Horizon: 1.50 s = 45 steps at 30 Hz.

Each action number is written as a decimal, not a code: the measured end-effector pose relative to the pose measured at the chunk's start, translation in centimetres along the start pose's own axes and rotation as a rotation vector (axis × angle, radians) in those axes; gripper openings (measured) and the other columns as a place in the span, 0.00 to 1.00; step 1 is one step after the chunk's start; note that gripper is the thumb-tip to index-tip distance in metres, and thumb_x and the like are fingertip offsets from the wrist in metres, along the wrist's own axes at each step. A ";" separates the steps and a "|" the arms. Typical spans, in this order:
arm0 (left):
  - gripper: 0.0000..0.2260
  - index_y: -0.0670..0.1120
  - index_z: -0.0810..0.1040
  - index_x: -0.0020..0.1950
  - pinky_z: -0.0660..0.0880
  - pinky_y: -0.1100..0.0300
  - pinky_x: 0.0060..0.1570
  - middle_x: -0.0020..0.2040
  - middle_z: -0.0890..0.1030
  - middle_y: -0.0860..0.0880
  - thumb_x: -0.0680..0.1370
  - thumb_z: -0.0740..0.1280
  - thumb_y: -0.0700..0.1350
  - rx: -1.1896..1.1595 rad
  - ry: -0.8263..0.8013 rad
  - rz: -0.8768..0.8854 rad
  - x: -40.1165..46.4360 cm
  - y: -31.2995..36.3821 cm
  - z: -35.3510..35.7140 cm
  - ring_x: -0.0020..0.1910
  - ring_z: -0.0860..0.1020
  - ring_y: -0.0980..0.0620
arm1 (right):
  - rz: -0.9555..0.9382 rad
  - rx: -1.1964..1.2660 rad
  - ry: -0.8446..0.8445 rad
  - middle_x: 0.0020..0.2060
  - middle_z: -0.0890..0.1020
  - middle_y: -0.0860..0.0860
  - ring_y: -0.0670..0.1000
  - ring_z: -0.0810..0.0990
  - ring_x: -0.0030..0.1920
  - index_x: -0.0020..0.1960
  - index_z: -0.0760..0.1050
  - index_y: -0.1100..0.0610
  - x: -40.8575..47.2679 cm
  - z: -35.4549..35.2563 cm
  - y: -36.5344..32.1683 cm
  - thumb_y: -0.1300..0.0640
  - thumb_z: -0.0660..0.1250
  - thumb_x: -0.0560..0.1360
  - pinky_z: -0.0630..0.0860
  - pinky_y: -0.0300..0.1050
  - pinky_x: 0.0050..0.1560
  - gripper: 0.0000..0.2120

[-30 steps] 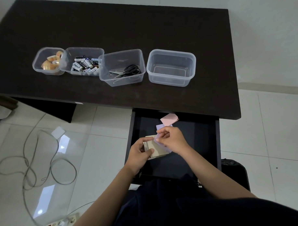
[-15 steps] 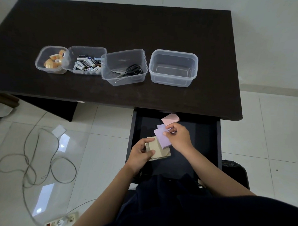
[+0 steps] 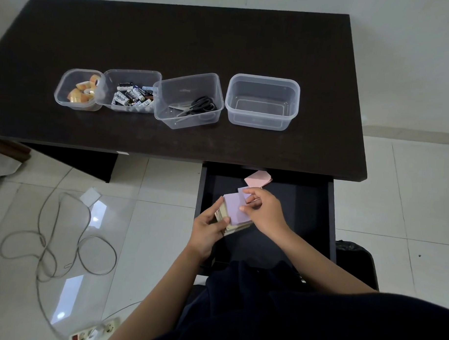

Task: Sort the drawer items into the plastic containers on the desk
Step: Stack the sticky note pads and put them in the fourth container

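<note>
Over the open drawer, the left hand grips a stack of paper pads by its left edge, thumb on top and fingers curled beneath. The right hand pinches the purple pad lying on top of that stack. A pink pad lies at the back of the drawer, apart from the stack. On the desk stand four clear containers in a row: the first holds tape rolls, the second batteries, the third scissors, and the fourth holds nothing.
</note>
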<state>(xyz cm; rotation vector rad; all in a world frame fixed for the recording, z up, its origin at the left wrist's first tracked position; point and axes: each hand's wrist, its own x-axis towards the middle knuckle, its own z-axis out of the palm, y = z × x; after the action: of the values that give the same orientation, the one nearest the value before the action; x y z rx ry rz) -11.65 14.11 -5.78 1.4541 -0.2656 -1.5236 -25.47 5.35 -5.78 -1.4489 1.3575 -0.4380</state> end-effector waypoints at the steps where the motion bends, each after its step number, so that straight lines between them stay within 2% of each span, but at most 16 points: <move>1: 0.25 0.54 0.72 0.65 0.81 0.56 0.50 0.54 0.81 0.49 0.76 0.64 0.29 0.004 -0.002 0.001 0.0 0.1 -0.1 0.51 0.80 0.51 | 0.008 0.016 -0.014 0.45 0.78 0.49 0.45 0.79 0.40 0.57 0.78 0.51 -0.1 0.1 0.1 0.62 0.73 0.70 0.74 0.32 0.40 0.17; 5: 0.25 0.54 0.72 0.66 0.81 0.58 0.47 0.57 0.80 0.48 0.76 0.64 0.30 0.010 -0.009 -0.011 -0.1 0.1 -0.4 0.53 0.79 0.50 | -0.010 -0.004 -0.070 0.51 0.77 0.45 0.45 0.79 0.44 0.61 0.76 0.51 -0.3 0.3 0.5 0.60 0.72 0.71 0.76 0.38 0.46 0.19; 8: 0.24 0.55 0.72 0.66 0.81 0.59 0.46 0.59 0.79 0.49 0.77 0.63 0.31 -0.003 -0.018 -0.023 -0.3 0.2 -0.5 0.55 0.79 0.49 | -0.006 -0.007 -0.152 0.58 0.74 0.41 0.44 0.76 0.56 0.61 0.74 0.45 -0.1 0.3 1.1 0.56 0.70 0.74 0.74 0.43 0.59 0.17; 10: 0.24 0.56 0.71 0.67 0.80 0.60 0.45 0.59 0.79 0.49 0.77 0.63 0.32 0.002 -0.026 -0.027 -0.4 0.4 -0.6 0.56 0.78 0.49 | 0.007 0.051 -0.194 0.60 0.74 0.38 0.43 0.73 0.63 0.60 0.74 0.39 0.1 0.2 1.5 0.54 0.69 0.74 0.71 0.46 0.64 0.17; 12: 0.25 0.55 0.70 0.69 0.80 0.61 0.44 0.59 0.79 0.50 0.77 0.63 0.32 0.015 -0.034 -0.029 -0.4 0.7 -0.6 0.56 0.78 0.50 | 0.017 0.118 -0.219 0.61 0.75 0.39 0.42 0.72 0.64 0.60 0.74 0.38 0.1 0.1 1.6 0.53 0.70 0.73 0.74 0.48 0.64 0.18; 15: 0.25 0.55 0.69 0.70 0.79 0.61 0.44 0.59 0.79 0.51 0.78 0.63 0.33 0.037 -0.042 -0.039 -0.5 1.0 -0.6 0.55 0.79 0.51 | 0.051 0.210 -0.264 0.61 0.76 0.44 0.46 0.75 0.62 0.63 0.73 0.39 0.0 0.0 1.3 0.52 0.73 0.71 0.77 0.46 0.59 0.23; 17: 0.25 0.56 0.67 0.71 0.80 0.60 0.46 0.58 0.80 0.52 0.79 0.61 0.34 0.057 -0.046 -0.042 -0.5 1.2 -0.6 0.55 0.79 0.51 | 0.051 0.204 -0.284 0.63 0.75 0.42 0.46 0.74 0.63 0.63 0.72 0.37 -0.1 0.0 1.3 0.47 0.74 0.69 0.75 0.49 0.63 0.25; 19: 0.24 0.57 0.66 0.72 0.79 0.55 0.52 0.57 0.81 0.54 0.80 0.59 0.36 0.090 -0.055 -0.041 -0.5 1.3 -0.6 0.56 0.79 0.51 | 0.045 0.168 -0.299 0.67 0.72 0.40 0.45 0.71 0.67 0.63 0.71 0.35 -0.1 0.1 1.4 0.43 0.74 0.67 0.70 0.53 0.68 0.26; 21: 0.23 0.59 0.65 0.72 0.77 0.51 0.57 0.56 0.81 0.55 0.81 0.59 0.38 0.129 -0.064 -0.034 -0.5 1.4 -0.5 0.57 0.79 0.50 | 0.049 0.152 -0.304 0.68 0.71 0.40 0.44 0.69 0.68 0.63 0.71 0.35 -0.3 0.3 1.4 0.45 0.74 0.68 0.67 0.54 0.70 0.25; 23: 0.23 0.61 0.65 0.71 0.77 0.51 0.57 0.55 0.81 0.55 0.80 0.61 0.40 0.165 -0.066 -0.030 -0.7 1.4 -0.4 0.57 0.79 0.51 | 0.047 0.146 -0.305 0.68 0.71 0.41 0.44 0.68 0.69 0.63 0.71 0.35 -0.5 0.4 1.4 0.47 0.74 0.69 0.66 0.54 0.71 0.25; 27: 0.21 0.58 0.71 0.68 0.77 0.50 0.58 0.50 0.82 0.52 0.78 0.66 0.40 0.180 -0.047 -0.049 -0.8 1.0 -0.5 0.52 0.80 0.51 | 0.051 0.144 -0.308 0.66 0.72 0.40 0.43 0.68 0.68 0.65 0.71 0.39 -0.7 0.5 1.6 0.50 0.73 0.71 0.65 0.49 0.71 0.25; 31: 0.18 0.51 0.76 0.65 0.75 0.44 0.58 0.47 0.76 0.44 0.76 0.68 0.38 0.178 0.041 -0.062 -0.6 0.4 -0.5 0.48 0.75 0.45 | 0.052 0.170 -0.335 0.65 0.73 0.40 0.41 0.69 0.67 0.65 0.72 0.41 -0.8 1.0 2.1 0.50 0.71 0.73 0.66 0.42 0.68 0.22; 34: 0.19 0.49 0.77 0.65 0.75 0.45 0.57 0.46 0.76 0.45 0.76 0.67 0.35 0.160 0.127 -0.064 -0.6 0.3 -0.4 0.47 0.76 0.46 | 0.094 0.231 -0.220 0.62 0.77 0.41 0.44 0.74 0.64 0.63 0.75 0.44 -0.3 1.6 2.8 0.52 0.67 0.76 0.71 0.40 0.64 0.16; 38: 0.18 0.50 0.77 0.64 0.77 0.46 0.56 0.49 0.78 0.52 0.77 0.66 0.35 0.146 0.208 -0.082 -0.9 0.6 -0.8 0.47 0.77 0.52 | 0.088 -0.005 -0.110 0.62 0.76 0.44 0.48 0.76 0.59 0.63 0.75 0.47 2.0 1.3 4.7 0.53 0.65 0.76 0.72 0.42 0.60 0.15; 41: 0.18 0.49 0.77 0.63 0.76 0.47 0.56 0.49 0.77 0.52 0.76 0.66 0.35 0.144 0.248 -0.085 -1.2 0.6 -1.3 0.46 0.77 0.53 | 0.058 -0.321 -0.121 0.65 0.73 0.43 0.54 0.70 0.64 0.64 0.73 0.46 4.0 1.1 6.0 0.52 0.65 0.75 0.68 0.55 0.65 0.17; 45: 0.18 0.49 0.77 0.64 0.78 0.51 0.53 0.51 0.78 0.50 0.76 0.66 0.34 0.146 0.265 -0.069 -1.6 0.3 -2.0 0.46 0.78 0.53 | 0.050 -0.591 -0.107 0.72 0.65 0.44 0.55 0.64 0.67 0.67 0.70 0.46 5.9 1.2 6.3 0.53 0.64 0.75 0.60 0.57 0.67 0.21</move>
<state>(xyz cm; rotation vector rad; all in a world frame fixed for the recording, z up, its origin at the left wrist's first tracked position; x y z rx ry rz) -10.12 16.07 -5.03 1.7774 -0.1718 -1.3692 -25.88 1.88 -13.76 -1.8752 1.5013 0.0910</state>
